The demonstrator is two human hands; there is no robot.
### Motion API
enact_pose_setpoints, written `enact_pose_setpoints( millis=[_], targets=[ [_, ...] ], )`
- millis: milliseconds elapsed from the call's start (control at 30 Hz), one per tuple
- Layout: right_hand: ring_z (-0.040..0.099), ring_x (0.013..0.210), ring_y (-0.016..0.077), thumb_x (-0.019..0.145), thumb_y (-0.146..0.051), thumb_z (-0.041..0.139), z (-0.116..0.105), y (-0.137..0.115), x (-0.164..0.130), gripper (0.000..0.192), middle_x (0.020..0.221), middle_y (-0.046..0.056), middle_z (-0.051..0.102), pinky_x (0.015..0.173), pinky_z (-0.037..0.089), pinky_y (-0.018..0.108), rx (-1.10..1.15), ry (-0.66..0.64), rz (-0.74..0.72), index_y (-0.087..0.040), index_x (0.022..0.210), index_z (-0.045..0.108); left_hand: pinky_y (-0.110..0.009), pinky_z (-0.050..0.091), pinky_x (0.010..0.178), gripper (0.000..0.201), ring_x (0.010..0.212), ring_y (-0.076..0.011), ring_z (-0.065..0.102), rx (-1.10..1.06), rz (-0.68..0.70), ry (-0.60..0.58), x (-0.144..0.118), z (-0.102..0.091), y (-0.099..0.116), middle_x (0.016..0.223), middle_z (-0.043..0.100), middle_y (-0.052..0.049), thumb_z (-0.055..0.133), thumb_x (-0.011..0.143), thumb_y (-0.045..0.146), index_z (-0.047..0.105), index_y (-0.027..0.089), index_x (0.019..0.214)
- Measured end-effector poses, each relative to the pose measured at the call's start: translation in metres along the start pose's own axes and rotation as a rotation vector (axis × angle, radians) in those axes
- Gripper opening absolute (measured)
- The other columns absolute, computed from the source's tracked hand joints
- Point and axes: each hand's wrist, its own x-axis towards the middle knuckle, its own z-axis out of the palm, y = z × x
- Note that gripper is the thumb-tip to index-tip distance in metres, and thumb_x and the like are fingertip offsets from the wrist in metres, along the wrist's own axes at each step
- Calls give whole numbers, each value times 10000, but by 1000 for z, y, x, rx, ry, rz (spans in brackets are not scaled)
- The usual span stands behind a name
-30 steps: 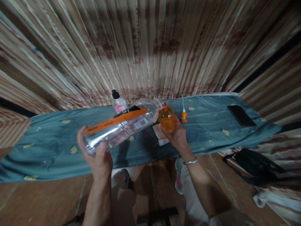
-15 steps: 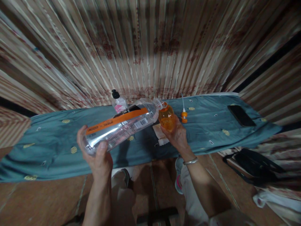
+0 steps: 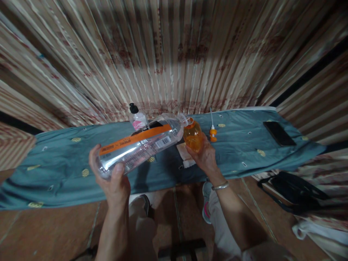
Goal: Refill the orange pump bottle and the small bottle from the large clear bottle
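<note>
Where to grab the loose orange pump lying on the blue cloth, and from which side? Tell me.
Take the orange pump by its chunky orange collar, coming straight down from above. It lies flat on the blue cloth, its thin white tube pointing away toward the curtain, too slim for a firm grip. The right hand with the small orange bottle is nearest.

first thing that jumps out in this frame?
The large clear plastic bottle with an orange label band, held tilted in the left hand, its mouth at the top of the small orange translucent bottle in the right hand. Both sit mid-frame over the teal patterned cloth; an orange pump nozzle and a black phone lie to the right.
</note>
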Motion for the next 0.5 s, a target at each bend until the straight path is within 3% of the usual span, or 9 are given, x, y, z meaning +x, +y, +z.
enact_pose_setpoints(
  millis=[100,367,500],
  targets=[
    [859,1315,426,1094,-604,754,-1,0,0,756,1438,276,854,1108,744,631,3,5,-4,-136,1667,601,-614,520,1331,883,1458,-396,664,-22,9,59,-2,5,2,1594,644,-115,943,809,809,691,326,1503],
    [857,1326,435,1076,-603,788,1,0,0,804,1440,272,853,1111,741,634,22,18,9,-140,1701,584,-583,531,1308,813,1382,-365,703,-45,4,28,-2,6,4,1541,669,-88,940,845,767,698,352,1501],
    [853,1326,434,1073,-598,795,0,0,0,824,1447,277,847,1111,738,632,25,13,-1,-128,1710,568,-611,525,1332,780,1482,-390,670,-17,28,30,-1,1,0,1613,648,-105,912,887,759,701,348,1516]
  ],
)
